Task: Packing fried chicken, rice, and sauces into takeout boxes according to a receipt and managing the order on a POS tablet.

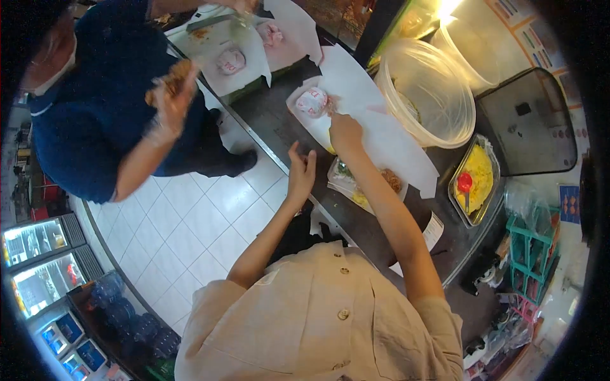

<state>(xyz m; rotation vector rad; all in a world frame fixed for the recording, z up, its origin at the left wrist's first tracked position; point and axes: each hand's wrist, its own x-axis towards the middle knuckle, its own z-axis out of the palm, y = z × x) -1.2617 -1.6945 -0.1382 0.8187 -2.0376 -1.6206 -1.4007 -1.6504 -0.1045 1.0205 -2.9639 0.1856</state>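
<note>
Beige shirt (318, 311) is seen nearest, at six o'clock. The right hand (346, 134) is curled, its grip's contents untellable; the left hand (302, 174) is spread, empty. At the right's eleven o'clock, a wrapped bundle (312, 101) is carried on white paper (368, 105), apparently shielding it from the tabletop (270, 120).

white tiled floor (197, 216) lies left of the dark tabletop (265, 117); a bright lamp (450, 8) glows beyond it, lit glass-front cabinets (47, 282) well to its left.
</note>
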